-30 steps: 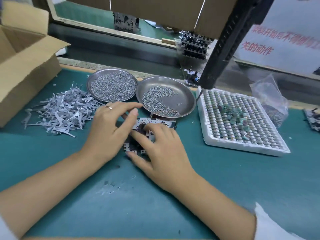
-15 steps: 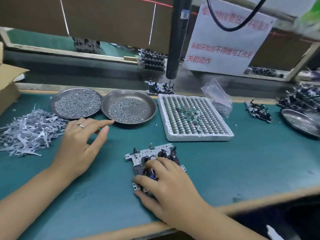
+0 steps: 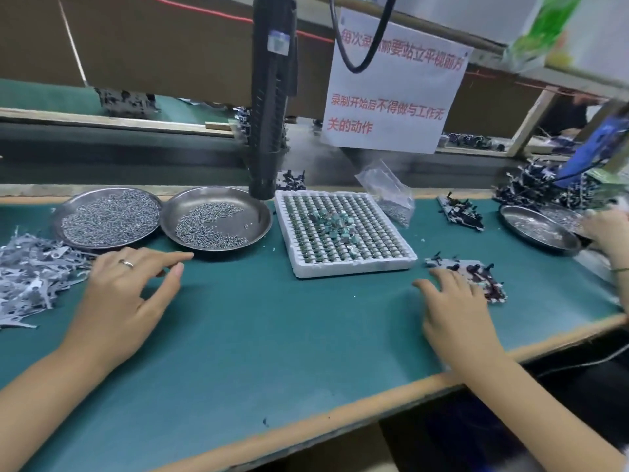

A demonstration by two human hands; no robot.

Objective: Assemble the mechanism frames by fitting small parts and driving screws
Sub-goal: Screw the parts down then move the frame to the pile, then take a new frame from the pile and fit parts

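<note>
Counted three steel dishes: two of screws (image 3: 110, 218) at left, one (image 3: 537, 230) far right. One foam tray (image 3: 343, 264), one bag (image 3: 391, 195). Two frames: one (image 3: 476, 274) under right hand (image 3: 452, 301), fingers flat on it; another (image 3: 461, 214) behind. Left hand (image 3: 126, 287) relaxed, grasping nothing. Sign (image 3: 391, 97) partly read "关的动作".

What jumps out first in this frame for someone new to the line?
Probably the white tray at centre, packed with rows of small parts, and the two metal dishes of screws to its left. A black electric screwdriver hangs above them. Nearer the camera, the right hand rests on a mechanism frame at the right, and the left hand hovers open beside a heap of metal strips.
</note>
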